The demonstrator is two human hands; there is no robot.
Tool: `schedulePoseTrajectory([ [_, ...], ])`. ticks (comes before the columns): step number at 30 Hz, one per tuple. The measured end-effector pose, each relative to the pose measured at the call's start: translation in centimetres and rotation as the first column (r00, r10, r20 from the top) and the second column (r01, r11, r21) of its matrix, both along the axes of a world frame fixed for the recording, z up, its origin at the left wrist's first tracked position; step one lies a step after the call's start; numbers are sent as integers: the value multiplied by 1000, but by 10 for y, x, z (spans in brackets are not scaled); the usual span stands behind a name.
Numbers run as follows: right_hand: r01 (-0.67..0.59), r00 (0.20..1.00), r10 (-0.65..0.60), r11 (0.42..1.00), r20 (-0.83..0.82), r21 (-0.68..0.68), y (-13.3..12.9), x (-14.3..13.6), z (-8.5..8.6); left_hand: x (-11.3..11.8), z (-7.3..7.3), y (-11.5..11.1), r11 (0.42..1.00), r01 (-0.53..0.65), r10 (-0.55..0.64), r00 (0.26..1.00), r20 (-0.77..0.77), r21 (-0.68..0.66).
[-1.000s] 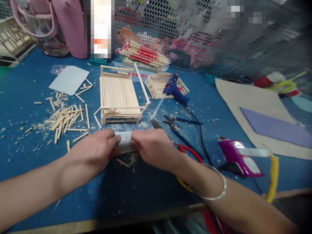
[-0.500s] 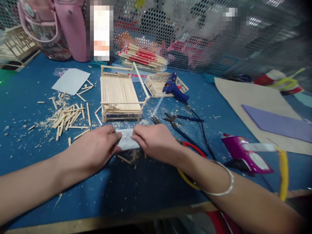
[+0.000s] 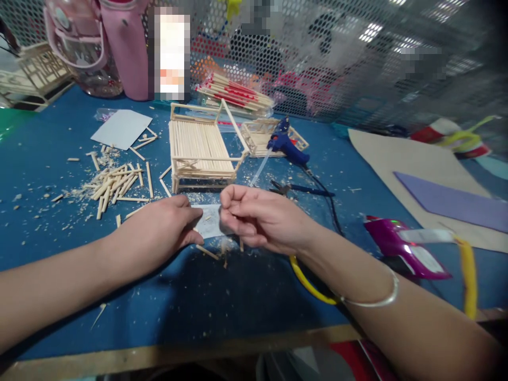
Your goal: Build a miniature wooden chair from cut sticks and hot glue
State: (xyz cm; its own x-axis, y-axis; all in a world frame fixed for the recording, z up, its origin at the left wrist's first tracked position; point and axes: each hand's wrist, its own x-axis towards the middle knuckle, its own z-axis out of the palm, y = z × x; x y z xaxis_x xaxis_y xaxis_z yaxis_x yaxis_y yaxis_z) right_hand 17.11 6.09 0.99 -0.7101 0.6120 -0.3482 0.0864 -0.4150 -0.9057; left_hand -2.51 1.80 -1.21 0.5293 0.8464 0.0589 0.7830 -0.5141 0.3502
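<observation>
My left hand grips the left end of a small pale sheet, perhaps paper, its thumb and fingers on either edge. Bits of wood dust lie on the sheet. Over its right end is my right hand, turned with the fingers curled and pinched together; whatever is between them, if anything, is hidden. Just beyond the hands stands a miniature bed-like frame of thin wooden sticks. A loose stick lies right below the sheet.
Cut sticks and shavings lie at left, by a white card. A blue glue gun and pliers lie beyond my right hand. A purple device is at right. Pink bottles stand at the back.
My right hand has come off its grip on the sheet's right end, lifted slightly and turned, fingers pinched. The left hand keeps its hold. The whole view has shifted a little.
</observation>
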Motion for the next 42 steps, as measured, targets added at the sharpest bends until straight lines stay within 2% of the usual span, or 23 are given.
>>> schedulePoseTrajectory([
  [2, -49, 990, 12, 964, 140, 260, 0, -2, 0, 0, 0, 0, 1000, -12, 11, 1000, 19, 1],
  [3, -103, 969, -11, 889, 246, 446, 0, -3, -1, 0, 0, -1, 1000, -19, 19, 999, 31, 0],
  [5, -301, 883, -108, 615, 456, 729, 1, -5, -3, 1, 0, -1, 999, -35, 36, 998, 53, -4],
  [6, -412, 831, -156, 472, 534, 779, 2, -5, -5, 1, 1, -1, 999, -44, 44, 997, 59, -6],
  [7, -502, 788, -187, 357, 587, 788, 2, -6, -6, 1, 1, 0, 999, -49, 49, 997, 60, -9],
  [8, -563, 761, -198, 272, 618, 780, 3, -6, -8, 1, 2, 0, 999, -53, 53, 997, 59, -11],
  [10, -616, 744, -203, 162, 637, 771, 3, -6, -10, 1, 3, 1, 999, -52, 53, 997, 58, -13],
  [12, -623, 745, -219, 113, 631, 774, 2, -6, -10, 1, 3, 1, 999, -48, 48, 997, 57, -11],
  [13, -612, 749, -221, 127, 624, 780, 2, -7, -9, 1, 3, 1, 999, -45, 46, 997, 57, -8],
  [14, -584, 763, -212, 179, 611, 792, 1, -7, -8, 0, 3, 1, 999, -44, 44, 997, 59, -1],
  [15, -531, 787, -188, 279, 587, 800, 0, -8, -6, 0, 3, 1, 999, -40, 40, 997, 63, 6],
  [17, -334, 869, -111, 588, 483, 737, -2, -9, -4, -1, 3, -1, 999, -44, 42, 995, 92, 25],
  [18, -215, 913, -79, 741, 400, 637, -3, -9, -2, -1, 2, -1, 998, -54, 48, 992, 121, 44],
  [19, -108, 949, -63, 856, 308, 506, -3, -10, -2, -1, 2, -2, 995, -68, 56, 986, 158, 76],
  [20, -26, 973, -62, 929, 223, 370, -4, -10, -1, -1, 2, -3, 988, -86, 60, 978, 201, 125],
  [21, 24, 986, -64, 968, 152, 252, -4, -11, 0, -1, 2, -4, 977, -103, 55, 968, 244, 188],
  [23, 56, 996, -61, 995, 61, 86, -6, -11, 1, 1, 2, -6, 936, -116, 10, 952, 306, 332],
  [25, 57, 998, -57, 998, 18, -1, -7, -12, 1, 3, 3, -6, 890, -116, -43, 942, 333, 442],
  [28, 77, 997, -77, 997, -8, -30, -11, -13, 2, 7, 4, -5, 846, -136, -68, 931, 358, 516],
  [34, 107, 993, -109, 993, -34, -53, -14, -11, 0, 10, 5, -8, 810, -171, -76, 918, 390, 560],
  [36, 126, 991, -127, 992, -28, -29, -14, -10, -2, 9, 5, -10, 823, -165, -59, 927, 370, 544],
  [39, 152, 987, -157, 982, 38, 116, -13, -9, -2, 8, 5, -11, 856, -126, -35, 954, 298, 502],
  [42, 139, 982, -165, 962, 95, 235, -13, -10, 2, 6, 5, -12, 859, -99, -48, 961, 272, 503],
])
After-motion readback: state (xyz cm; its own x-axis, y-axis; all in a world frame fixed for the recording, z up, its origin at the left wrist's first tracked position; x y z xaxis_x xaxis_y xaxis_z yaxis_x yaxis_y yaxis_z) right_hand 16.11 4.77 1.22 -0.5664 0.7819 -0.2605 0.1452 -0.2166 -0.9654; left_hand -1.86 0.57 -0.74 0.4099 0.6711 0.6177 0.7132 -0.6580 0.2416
